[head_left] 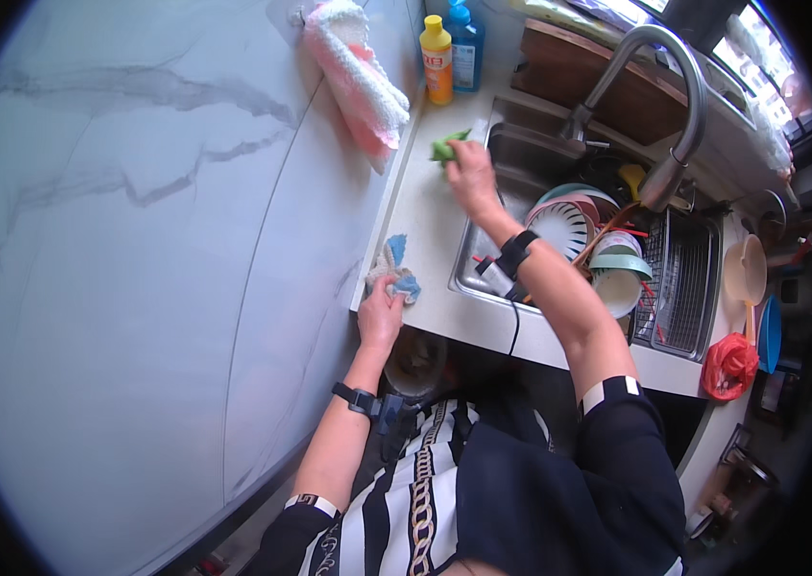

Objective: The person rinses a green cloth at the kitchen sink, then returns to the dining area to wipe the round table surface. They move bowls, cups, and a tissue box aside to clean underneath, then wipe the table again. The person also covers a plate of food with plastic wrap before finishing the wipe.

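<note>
My right hand (473,179) is closed on a green cloth (448,147), which lies against the pale countertop (429,206) just left of the sink. My left hand (382,312) grips a blue and beige cloth (394,270) near the counter's front left corner, beside the wall. To the right, the steel sink (466,274) is filled with dishes, among them a white slotted bowl (561,228), a pale green bowl (621,263) and a cream bowl (617,291). My right forearm reaches over the sink's left edge.
A yellow bottle (436,60) and a blue bottle (466,53) stand at the back left. A pink and white towel (360,82) hangs on the wall. Over the sink arches a tall faucet (692,106). A wire rack (682,278) and red plastic bag (729,367) are at right.
</note>
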The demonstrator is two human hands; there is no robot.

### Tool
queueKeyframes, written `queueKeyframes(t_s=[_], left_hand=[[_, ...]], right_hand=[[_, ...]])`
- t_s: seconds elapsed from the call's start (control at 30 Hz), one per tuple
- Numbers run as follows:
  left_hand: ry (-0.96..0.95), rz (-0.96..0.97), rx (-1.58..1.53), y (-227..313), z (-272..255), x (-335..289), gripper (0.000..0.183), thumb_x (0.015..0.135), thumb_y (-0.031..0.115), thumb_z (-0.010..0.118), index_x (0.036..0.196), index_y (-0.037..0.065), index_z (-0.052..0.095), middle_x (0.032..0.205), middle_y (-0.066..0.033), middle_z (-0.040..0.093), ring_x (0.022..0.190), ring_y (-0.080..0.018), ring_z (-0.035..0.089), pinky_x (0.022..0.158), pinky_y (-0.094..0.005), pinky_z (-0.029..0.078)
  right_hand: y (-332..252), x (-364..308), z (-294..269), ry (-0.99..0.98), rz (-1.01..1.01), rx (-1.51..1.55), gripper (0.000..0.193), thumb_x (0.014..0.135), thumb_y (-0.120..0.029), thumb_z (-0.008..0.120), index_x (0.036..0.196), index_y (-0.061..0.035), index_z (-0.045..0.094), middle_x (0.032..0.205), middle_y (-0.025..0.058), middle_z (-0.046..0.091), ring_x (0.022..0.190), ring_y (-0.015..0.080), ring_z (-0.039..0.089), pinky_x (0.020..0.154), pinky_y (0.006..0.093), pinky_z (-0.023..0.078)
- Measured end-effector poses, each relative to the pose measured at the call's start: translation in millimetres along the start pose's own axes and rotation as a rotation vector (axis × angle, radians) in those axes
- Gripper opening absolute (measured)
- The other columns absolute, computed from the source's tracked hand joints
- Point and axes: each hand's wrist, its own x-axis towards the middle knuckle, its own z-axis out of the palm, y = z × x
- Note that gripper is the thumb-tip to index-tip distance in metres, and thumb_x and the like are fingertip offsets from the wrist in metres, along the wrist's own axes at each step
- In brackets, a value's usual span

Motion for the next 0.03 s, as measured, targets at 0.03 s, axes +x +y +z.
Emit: queueKeyframes(t_s=[0.03], left_hand=[[-0.043, -0.043, 0.0, 1.9, -2.2, -1.6, 0.035, 0.084, 0.02, 0.072, 0.117, 0.016, 0.061, 0.066, -0.0097, 0.063, 0.068, -0.03, 0.066, 0.069, -0.0446, 0.051]], right_hand=[[-15.2, 1.4, 12.3, -0.051, 0.0, 0.094, 0.038, 0.075, -0.008, 0.068, 0.113, -0.0083, 0.063, 0.111, 0.018, 0.058, 0.109, 0.0356, 0.054, 0.095, 0.04, 0.049]])
